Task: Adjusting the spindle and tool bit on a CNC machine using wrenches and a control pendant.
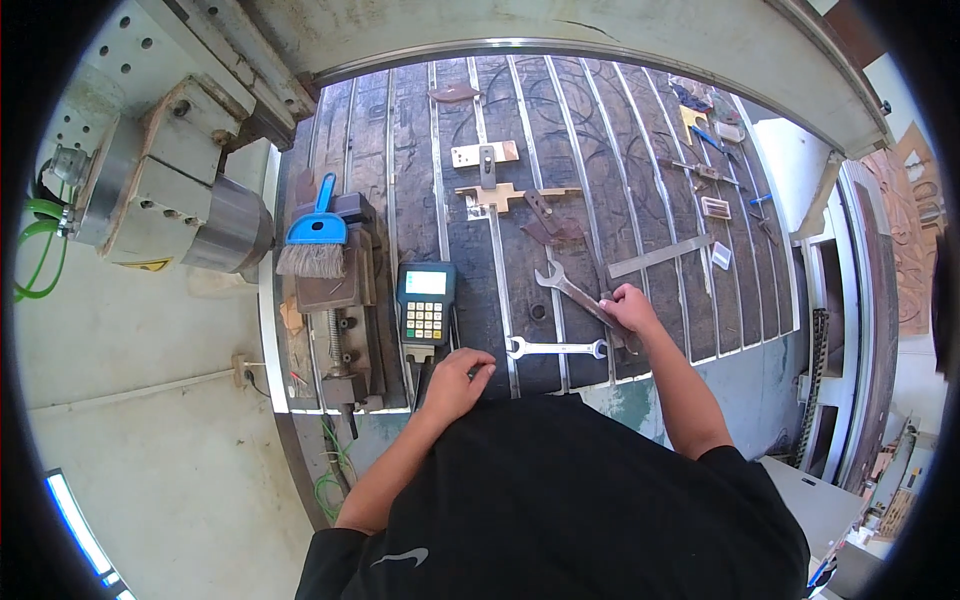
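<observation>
Wrench in my grip: my right hand [630,308] is closed around the lower end of an open-ended wrench [570,291], which lies slanted on the slotted machine bed [640,170], its jaw end pointing up and left.
Second wrench: a double-ended spanner [556,348] lies flat across the bed's near edge, between my two hands.
Left hand: my left hand [458,380] rests at the near edge with fingers curled, gripping nothing I can make out, just below the handheld controller [425,307].
Vise: a bench vise [340,300] sits left of the controller, holding a blue brush [315,240] on top.
Far bed: clamps, wooden blocks and a metal bar [660,256] lie scattered.
</observation>
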`<control>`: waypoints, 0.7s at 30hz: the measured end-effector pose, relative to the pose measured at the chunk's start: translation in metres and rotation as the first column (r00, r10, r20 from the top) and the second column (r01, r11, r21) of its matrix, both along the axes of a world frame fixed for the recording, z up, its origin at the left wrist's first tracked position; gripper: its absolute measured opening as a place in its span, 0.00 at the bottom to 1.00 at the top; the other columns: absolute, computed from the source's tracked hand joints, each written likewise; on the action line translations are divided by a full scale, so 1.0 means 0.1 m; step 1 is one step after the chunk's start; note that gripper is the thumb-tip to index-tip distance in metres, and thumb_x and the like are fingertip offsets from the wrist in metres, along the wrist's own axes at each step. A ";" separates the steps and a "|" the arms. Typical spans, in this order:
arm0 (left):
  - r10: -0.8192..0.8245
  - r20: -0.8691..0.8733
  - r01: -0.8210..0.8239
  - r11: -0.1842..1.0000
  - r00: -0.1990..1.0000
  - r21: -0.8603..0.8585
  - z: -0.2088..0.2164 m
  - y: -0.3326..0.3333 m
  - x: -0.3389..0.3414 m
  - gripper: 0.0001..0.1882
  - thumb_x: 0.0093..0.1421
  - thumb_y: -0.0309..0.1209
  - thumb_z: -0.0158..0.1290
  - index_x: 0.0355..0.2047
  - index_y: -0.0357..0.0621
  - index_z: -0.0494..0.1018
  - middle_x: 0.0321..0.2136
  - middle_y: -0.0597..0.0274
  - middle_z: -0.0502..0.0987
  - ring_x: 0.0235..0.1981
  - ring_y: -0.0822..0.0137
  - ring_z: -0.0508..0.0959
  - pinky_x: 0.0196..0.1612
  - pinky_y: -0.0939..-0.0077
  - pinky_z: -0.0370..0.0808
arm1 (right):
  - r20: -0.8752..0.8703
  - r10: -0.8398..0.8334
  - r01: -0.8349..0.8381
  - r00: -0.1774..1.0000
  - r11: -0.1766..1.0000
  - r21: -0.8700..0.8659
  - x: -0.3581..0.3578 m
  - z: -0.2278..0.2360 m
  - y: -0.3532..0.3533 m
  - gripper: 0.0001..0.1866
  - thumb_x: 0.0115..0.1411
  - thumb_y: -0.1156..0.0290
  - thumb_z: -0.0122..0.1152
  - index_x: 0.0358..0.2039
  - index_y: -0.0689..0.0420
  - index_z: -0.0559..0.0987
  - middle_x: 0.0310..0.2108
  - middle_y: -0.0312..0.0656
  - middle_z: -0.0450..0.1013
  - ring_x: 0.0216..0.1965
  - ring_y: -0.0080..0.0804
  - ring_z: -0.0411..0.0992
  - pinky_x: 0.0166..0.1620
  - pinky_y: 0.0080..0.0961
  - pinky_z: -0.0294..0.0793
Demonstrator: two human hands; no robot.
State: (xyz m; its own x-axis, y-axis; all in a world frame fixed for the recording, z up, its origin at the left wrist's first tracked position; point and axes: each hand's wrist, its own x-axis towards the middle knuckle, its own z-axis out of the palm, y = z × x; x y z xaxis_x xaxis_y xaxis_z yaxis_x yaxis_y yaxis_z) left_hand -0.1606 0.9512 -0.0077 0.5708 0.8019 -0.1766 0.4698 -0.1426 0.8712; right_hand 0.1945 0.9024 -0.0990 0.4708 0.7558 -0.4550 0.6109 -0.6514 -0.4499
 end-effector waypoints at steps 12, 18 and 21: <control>-0.153 0.058 0.142 0.977 0.987 0.159 -0.07 0.10 0.21 0.06 0.51 0.28 0.52 0.30 0.40 0.73 0.29 0.56 0.74 0.34 0.56 0.74 0.37 0.68 0.70 | 0.329 -0.133 0.025 0.935 0.949 0.314 -0.22 0.10 0.03 0.15 0.53 0.59 0.54 0.36 0.56 0.69 0.35 0.44 0.69 0.37 0.46 0.69 0.38 0.40 0.69; -0.197 0.081 0.186 0.974 0.977 0.132 0.00 0.18 0.35 0.07 0.52 0.29 0.51 0.30 0.40 0.72 0.30 0.56 0.73 0.37 0.55 0.72 0.41 0.66 0.68 | 0.297 -0.346 0.064 0.890 0.740 0.669 -0.03 0.12 0.06 0.15 0.57 0.66 0.50 0.42 0.61 0.67 0.40 0.50 0.65 0.41 0.48 0.66 0.42 0.39 0.67; -0.211 0.079 0.194 0.964 0.974 0.183 0.05 0.23 0.39 0.08 0.51 0.28 0.52 0.33 0.40 0.71 0.32 0.56 0.73 0.38 0.56 0.71 0.42 0.67 0.68 | 0.321 -0.368 0.010 0.873 0.670 0.742 -0.04 0.38 0.18 0.17 0.57 0.68 0.50 0.45 0.62 0.66 0.40 0.51 0.64 0.40 0.49 0.66 0.43 0.37 0.66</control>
State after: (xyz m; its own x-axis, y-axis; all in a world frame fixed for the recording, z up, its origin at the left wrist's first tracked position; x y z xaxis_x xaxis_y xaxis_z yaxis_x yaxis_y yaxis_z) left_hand -0.1213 0.9741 -0.0027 0.7318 0.6813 0.0192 0.3298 -0.3786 0.8648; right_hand 0.1905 0.9206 -0.0611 0.6405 0.6262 0.4446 0.7464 -0.3714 -0.5523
